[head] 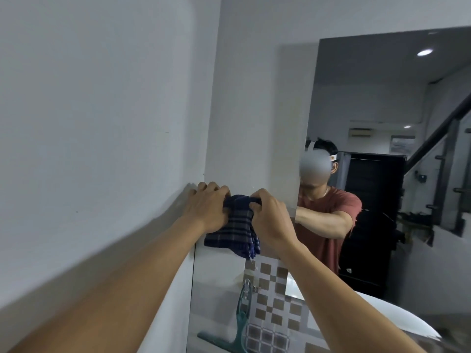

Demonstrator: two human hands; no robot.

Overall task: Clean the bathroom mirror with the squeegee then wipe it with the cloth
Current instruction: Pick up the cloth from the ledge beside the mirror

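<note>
A dark blue checked cloth (233,229) hangs in front of the mirror (369,118), held at its top by both hands. My left hand (207,206) grips the cloth's upper left part and my right hand (271,220) grips its upper right part. The cloth's lower end dangles free against the mirror's left side. A green squeegee (238,324) hangs on a hook at the bottom, below the cloth, with its blade level. Whether I see the squeegee itself or its reflection, I cannot tell.
A plain white wall (102,123) fills the left. The mirror reflects a person in a red shirt, a dark door and a staircase. A white basin rim (397,314) curves at lower right, beside brown-and-white checked tiles (275,294).
</note>
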